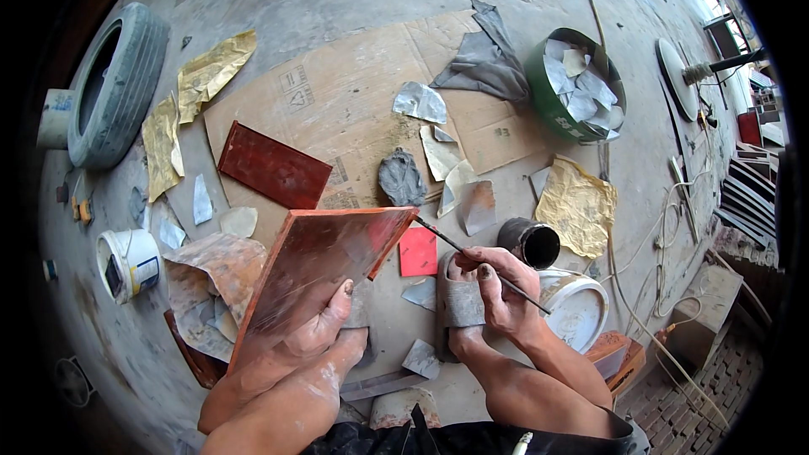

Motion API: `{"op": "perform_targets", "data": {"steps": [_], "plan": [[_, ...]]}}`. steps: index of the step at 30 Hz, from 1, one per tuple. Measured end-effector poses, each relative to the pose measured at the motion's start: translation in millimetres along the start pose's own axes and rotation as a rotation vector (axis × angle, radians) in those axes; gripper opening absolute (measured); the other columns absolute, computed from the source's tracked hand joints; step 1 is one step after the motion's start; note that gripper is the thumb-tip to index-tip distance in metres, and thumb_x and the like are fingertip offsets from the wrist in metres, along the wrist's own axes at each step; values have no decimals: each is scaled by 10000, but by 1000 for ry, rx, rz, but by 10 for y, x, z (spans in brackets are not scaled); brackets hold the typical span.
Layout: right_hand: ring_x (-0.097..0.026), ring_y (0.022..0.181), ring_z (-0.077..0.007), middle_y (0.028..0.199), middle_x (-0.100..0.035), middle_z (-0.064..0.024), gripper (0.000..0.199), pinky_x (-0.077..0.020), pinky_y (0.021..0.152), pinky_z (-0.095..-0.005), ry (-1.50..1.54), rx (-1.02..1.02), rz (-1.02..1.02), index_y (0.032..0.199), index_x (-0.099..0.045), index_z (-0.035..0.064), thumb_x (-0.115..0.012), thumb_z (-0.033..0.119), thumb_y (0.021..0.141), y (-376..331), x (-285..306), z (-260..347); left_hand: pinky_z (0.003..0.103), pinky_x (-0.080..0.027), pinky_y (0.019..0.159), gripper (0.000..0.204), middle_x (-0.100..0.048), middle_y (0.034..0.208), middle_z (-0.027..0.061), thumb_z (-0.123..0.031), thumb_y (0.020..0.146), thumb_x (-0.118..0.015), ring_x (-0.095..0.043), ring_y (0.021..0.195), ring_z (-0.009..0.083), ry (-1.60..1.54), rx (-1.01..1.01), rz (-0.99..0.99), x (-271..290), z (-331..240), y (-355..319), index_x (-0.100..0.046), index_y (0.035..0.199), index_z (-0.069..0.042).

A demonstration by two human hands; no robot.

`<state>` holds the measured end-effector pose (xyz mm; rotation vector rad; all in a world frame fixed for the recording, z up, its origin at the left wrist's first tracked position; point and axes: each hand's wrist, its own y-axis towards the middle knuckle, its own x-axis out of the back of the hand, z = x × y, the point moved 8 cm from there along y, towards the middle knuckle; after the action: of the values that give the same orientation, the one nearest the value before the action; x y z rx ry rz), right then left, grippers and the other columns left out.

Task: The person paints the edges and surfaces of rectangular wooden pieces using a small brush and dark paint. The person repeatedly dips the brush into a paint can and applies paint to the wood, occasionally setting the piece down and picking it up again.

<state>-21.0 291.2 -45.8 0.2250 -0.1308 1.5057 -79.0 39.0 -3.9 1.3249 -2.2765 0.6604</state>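
My left hand (318,330) is closed on a reddish-brown wooden panel (324,257) with a raised strip on its right edge, held tilted above the floor. The thumb lies against the panel's face; the other fingers are hidden behind it. A thin dark brush (442,236) is pinched in my right hand (499,288), and its tip meets the panel's far right corner. Beside the right hand a black pot (539,246) with dark contents leans over. On the cardboard (345,88) lies a second dark red panel (274,167), near a crumpled grey cloth (401,177).
A green tub (552,103) of paper scraps stands far right, beside a dark grey cloth (484,63). Left are a tyre (139,84) and a white bucket (135,265). Sandpaper pieces (581,202) are scattered about. A white lidded bucket (577,307) and cables (657,337) are at right.
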Motion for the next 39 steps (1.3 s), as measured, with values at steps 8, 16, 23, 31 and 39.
{"op": "perform_targets", "data": {"steps": [8,16,23,31,39], "plan": [[-737,921,-225,1071,-729,-173,209,-591,807,-320,-9,-1,-6,1176,-644,-32,-553,-17,988,-4,2,19,369,-519,850,217,-720,1038,129,-85,977,-605,-654,915,259,38,-130,-49,49,-6,-86,-686,1119,58],[-728,898,-257,1059,-723,-175,240,-584,799,-328,-156,81,46,1159,-653,-13,-592,-60,931,4,-63,114,379,-517,841,231,-717,1034,144,-121,983,-602,-655,908,285,-12,-140,-57,46,-33,-113,-695,1122,37],[-720,910,-277,1059,-721,-186,247,-572,816,-349,-173,114,78,1171,-645,-32,-567,-40,937,13,-104,162,379,-518,870,269,-712,1110,148,-105,985,-577,-655,971,283,-110,49,12,10,32,-45,-684,1194,27],[-717,932,-311,1053,-710,-187,285,-576,817,-351,-186,127,72,1150,-653,-12,-605,-85,878,19,-110,174,381,-519,863,272,-717,1096,147,-124,1000,-553,-661,964,280,-50,-70,-16,60,-154,38,-688,1183,25],[-707,939,-331,1040,-707,-179,321,-563,863,-372,-191,126,126,1157,-654,-11,-613,-94,850,-12,-163,183,377,-519,856,265,-717,1079,145,-125,1005,-546,-660,953,274,-56,-76,-12,42,-106,44,-690,1169,25]]}}
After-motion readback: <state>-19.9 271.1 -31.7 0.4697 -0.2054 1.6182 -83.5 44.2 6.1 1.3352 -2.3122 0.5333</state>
